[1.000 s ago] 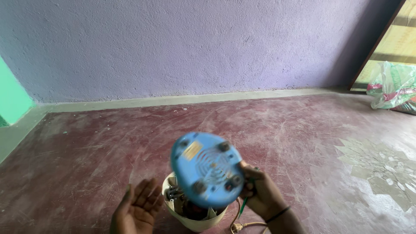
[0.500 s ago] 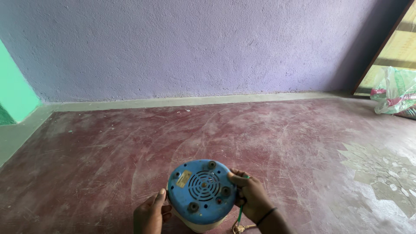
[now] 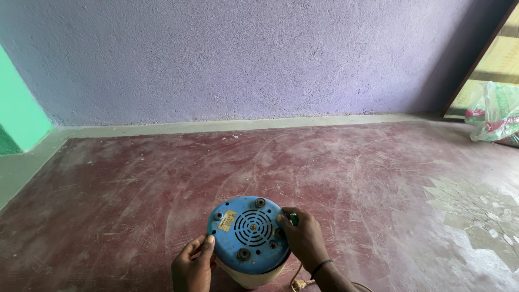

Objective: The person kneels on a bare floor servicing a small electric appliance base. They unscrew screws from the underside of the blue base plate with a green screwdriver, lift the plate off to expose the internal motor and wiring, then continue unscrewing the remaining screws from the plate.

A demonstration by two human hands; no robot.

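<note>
A round appliance stands upside down on the red floor, its cream body (image 3: 254, 278) capped by a blue base plate (image 3: 246, 234) with a vent grille, rubber feet and a small yellow label. My left hand (image 3: 193, 266) presses on the plate's left rim with thumb and fingers. My right hand (image 3: 304, 238) grips the plate's right rim, beside a small green part (image 3: 294, 219). A thin cord with a plug (image 3: 300, 283) lies on the floor by my right wrist, which wears a dark band.
A worn red floor (image 3: 162, 178) stretches to a purple wall (image 3: 243, 54) with a pale skirting strip. A green wall section (image 3: 19, 116) is at the left. At the far right stand a doorway and a plastic bag (image 3: 494, 116) of items.
The blue base plate, held tilted above the cream body a second ago, has come down flat onto it. Both hands now rest on its rim.
</note>
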